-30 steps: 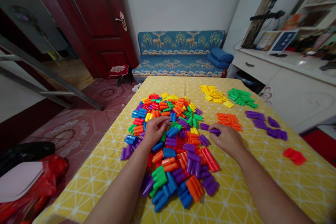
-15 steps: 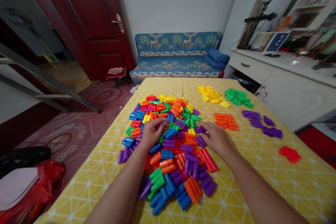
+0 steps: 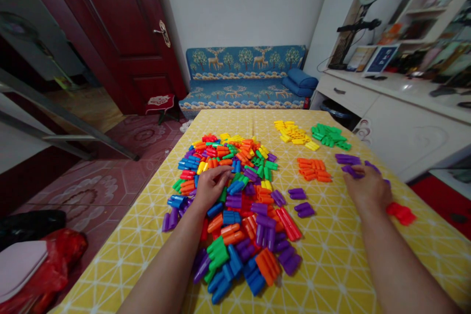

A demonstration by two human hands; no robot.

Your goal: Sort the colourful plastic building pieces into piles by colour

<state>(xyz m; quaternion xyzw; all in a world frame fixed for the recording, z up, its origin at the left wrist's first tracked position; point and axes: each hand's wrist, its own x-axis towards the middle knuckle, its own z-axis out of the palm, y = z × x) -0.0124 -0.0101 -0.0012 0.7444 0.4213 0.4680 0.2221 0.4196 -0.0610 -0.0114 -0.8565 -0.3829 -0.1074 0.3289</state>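
Observation:
My left hand (image 3: 212, 187) lies over the left of a big mixed pile of plastic peg-like blocks, thumb and fingers curled close together. What they hold, if anything, is hidden; a blue block (image 3: 236, 166) is beside the fingertips. At the right of the table, my right hand (image 3: 370, 190) is closed on a purple block (image 3: 352, 172) at its fingertips, over the purple group (image 3: 348, 159), which it partly covers. Two loose purple blocks, one (image 3: 297, 193) behind the other (image 3: 304, 209), lie just right of the mixed pile.
Sorted groups of yellow (image 3: 292, 132), green (image 3: 331, 135), orange (image 3: 314, 170) and red blocks (image 3: 402, 213) lie on the yellow patterned tablecloth (image 3: 331, 265). Beyond the table is a blue sofa (image 3: 243, 89); a white cabinet (image 3: 405, 122) stands at the right.
My right hand has moved right, from the mixed pile to the purple group. Two purple blocks now lie apart at the pile's right edge. My left hand has stayed in place.

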